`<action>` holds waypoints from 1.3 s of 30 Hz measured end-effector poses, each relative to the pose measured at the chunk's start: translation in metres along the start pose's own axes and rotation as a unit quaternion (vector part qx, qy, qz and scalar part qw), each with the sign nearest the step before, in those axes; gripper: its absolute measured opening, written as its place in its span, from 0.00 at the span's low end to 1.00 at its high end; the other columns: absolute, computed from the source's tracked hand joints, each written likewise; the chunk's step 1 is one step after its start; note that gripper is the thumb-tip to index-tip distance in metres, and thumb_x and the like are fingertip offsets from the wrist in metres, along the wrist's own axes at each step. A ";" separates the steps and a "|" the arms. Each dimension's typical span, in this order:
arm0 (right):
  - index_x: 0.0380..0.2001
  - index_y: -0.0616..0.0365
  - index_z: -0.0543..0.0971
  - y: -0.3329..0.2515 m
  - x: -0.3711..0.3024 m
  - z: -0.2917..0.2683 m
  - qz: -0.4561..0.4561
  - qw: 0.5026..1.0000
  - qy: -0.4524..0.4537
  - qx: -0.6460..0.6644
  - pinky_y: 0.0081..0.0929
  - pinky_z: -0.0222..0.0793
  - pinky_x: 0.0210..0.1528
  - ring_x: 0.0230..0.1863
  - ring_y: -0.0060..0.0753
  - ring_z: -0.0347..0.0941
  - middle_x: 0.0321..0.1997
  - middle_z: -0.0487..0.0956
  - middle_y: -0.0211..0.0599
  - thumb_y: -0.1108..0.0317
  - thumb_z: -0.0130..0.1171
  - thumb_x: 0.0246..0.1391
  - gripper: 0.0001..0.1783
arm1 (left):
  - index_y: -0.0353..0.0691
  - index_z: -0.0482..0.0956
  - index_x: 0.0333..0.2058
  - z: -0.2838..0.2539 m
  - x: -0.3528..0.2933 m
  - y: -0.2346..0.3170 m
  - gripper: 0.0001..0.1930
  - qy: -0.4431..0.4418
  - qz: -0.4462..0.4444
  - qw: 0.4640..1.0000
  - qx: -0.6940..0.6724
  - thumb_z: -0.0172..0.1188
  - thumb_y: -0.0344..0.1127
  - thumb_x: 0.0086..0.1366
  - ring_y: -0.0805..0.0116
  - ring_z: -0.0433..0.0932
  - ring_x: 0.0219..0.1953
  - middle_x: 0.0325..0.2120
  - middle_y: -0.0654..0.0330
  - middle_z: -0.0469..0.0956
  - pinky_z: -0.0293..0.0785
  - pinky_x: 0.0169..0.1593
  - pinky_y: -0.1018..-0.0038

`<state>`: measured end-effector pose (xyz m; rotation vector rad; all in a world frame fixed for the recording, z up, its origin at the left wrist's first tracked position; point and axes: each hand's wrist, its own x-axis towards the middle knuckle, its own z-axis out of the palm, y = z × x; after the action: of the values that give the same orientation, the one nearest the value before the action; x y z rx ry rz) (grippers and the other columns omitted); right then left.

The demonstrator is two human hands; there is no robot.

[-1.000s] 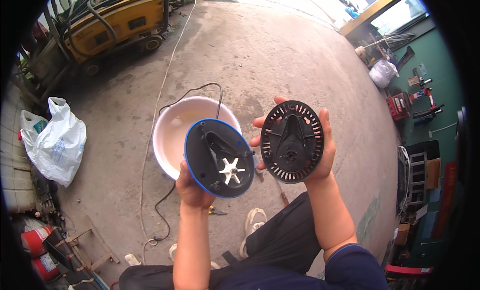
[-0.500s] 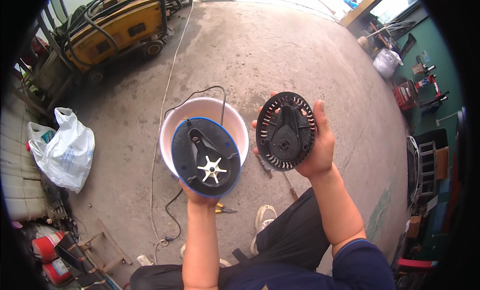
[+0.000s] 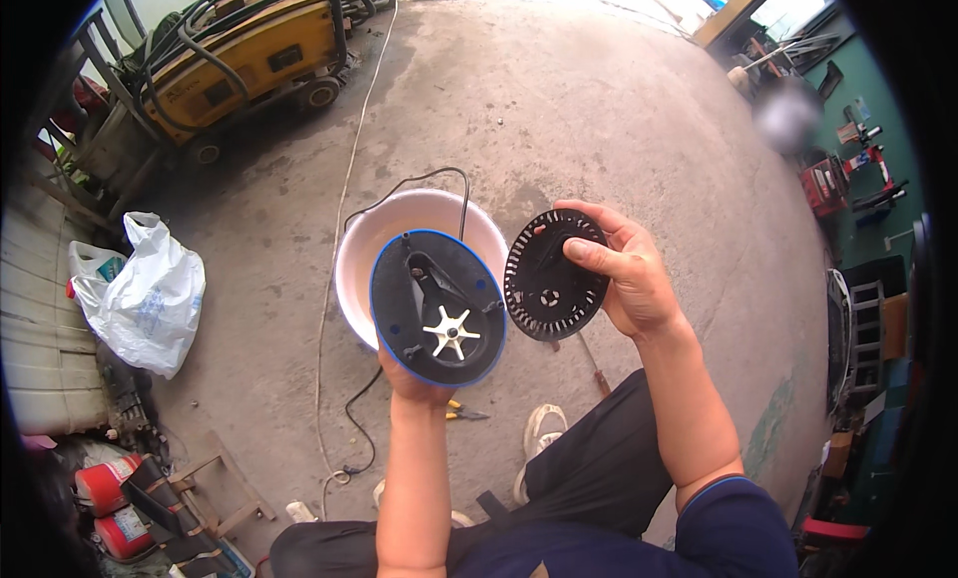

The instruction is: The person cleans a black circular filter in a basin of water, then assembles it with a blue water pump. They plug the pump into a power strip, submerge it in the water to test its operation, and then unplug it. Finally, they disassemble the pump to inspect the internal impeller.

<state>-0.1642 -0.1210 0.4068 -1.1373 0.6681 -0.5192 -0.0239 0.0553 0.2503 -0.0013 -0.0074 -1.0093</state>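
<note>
My left hand [image 3: 414, 386] is closed around the underside of what looks like a small water pump [image 3: 407, 303], an oval black body with a blue rim. Its opened face is turned up and shows a white star-shaped impeller [image 3: 452, 333] in a round recess. In my right hand [image 3: 639, 284] is an oval black slotted cover [image 3: 539, 298], pinched with the thumb across its face and the fingers behind. A small central opening shows in that face. The cover's left edge is right beside the pump's right rim; whether they touch I cannot tell.
A pale pink basin [image 3: 354, 303] stands behind the pump. Yellow-handled pliers [image 3: 461, 411] and a screwdriver [image 3: 599, 376] lie on the concrete floor. White bag [image 3: 150, 298] at left, yellow wheeled machine [image 3: 235, 84] far left, red cylinders [image 3: 108, 486] near left. A pale cord [image 3: 329, 323] crosses the floor.
My right hand has turned the cover over so another face shows, and brought it nearer the pump. The thumb now lies across it. My left hand still holds the pump.
</note>
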 end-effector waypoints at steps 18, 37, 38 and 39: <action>0.66 0.73 0.70 0.005 0.003 0.006 -0.014 0.998 0.042 -0.048 0.34 0.82 0.59 0.54 0.36 0.84 0.56 0.84 0.50 0.71 0.68 0.64 0.31 | 0.50 0.69 0.72 -0.002 0.002 0.005 0.38 0.029 -0.061 0.997 0.030 0.52 0.69 0.74 0.52 0.84 0.52 0.61 0.54 0.80 0.84 0.29 0.63; 0.77 0.69 0.62 0.025 -0.014 0.028 -0.014 0.983 -0.122 0.137 0.40 0.58 0.79 0.76 0.41 0.68 0.75 0.73 0.48 0.56 0.54 0.68 0.41 | 0.50 0.59 0.78 0.017 0.005 -0.028 0.50 0.088 -0.056 0.986 0.128 0.52 0.79 0.70 0.52 0.77 0.68 0.71 0.56 0.70 0.86 0.60 0.48; 0.78 0.69 0.60 0.026 -0.013 0.027 -0.014 0.984 -0.123 0.130 0.40 0.58 0.79 0.76 0.42 0.67 0.75 0.73 0.49 0.56 0.55 0.68 0.42 | 0.49 0.59 0.78 0.016 0.005 -0.026 0.50 0.085 -0.055 0.987 0.124 0.52 0.79 0.70 0.52 0.77 0.68 0.72 0.56 0.70 0.86 0.60 0.48; 0.79 0.68 0.59 0.027 -0.012 0.025 -0.015 0.984 -0.123 0.124 0.40 0.57 0.79 0.76 0.42 0.67 0.75 0.73 0.49 0.56 0.56 0.68 0.43 | 0.49 0.59 0.77 0.017 0.004 -0.024 0.50 0.083 -0.055 0.988 0.121 0.52 0.79 0.70 0.53 0.77 0.68 0.72 0.56 0.70 0.86 0.60 0.48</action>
<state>-0.1536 -0.0872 0.3907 -0.9569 0.3606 -0.4641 -0.0421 0.0387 0.2668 0.3070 0.0225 -1.1105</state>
